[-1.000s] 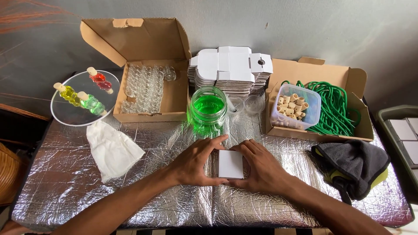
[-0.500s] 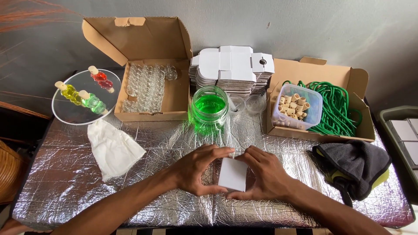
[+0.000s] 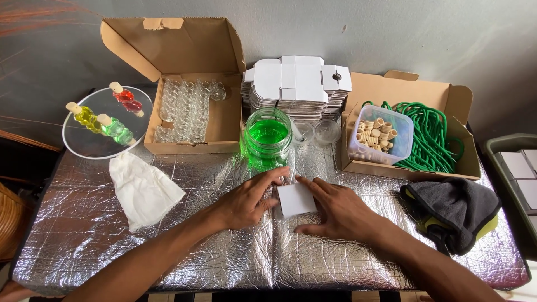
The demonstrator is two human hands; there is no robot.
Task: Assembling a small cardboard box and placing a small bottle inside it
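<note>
Both hands are working a small white cardboard box (image 3: 296, 199) in the middle of the foil-covered table (image 3: 84, 235), right in front of the person where both can reach it evenly. The left hand (image 3: 246, 201) is lying curled against the box's left edge, fingers narrowed and thumb pressing its near corner, seemingly bracing it so it is not sliding on the slick foil. The right hand (image 3: 341, 215) is resting flat and fairly wide over the box's right side, forefinger lying along the top edge, as if pinning a flap down. Whether the box is fully folded is hard to tell, since the hands are covering its sides. Supplies are sitting in an arc behind the hands: a jar of green liquid (image 3: 268, 137) straight ahead, a stack of flat white box blanks (image 3: 296, 84) behind it, an open carton of small clear glass bottles (image 3: 187, 109) to the left, and a carton holding green cord (image 3: 430, 134) and a tub of corks (image 3: 380, 134) to the right. Three filled, corked bottles are lying on a round clear plate (image 3: 106, 146) at far left, apart from the rest. A white cloth (image 3: 142, 190) and a dark grey cloth (image 3: 453, 210) are lying to either side.
</note>
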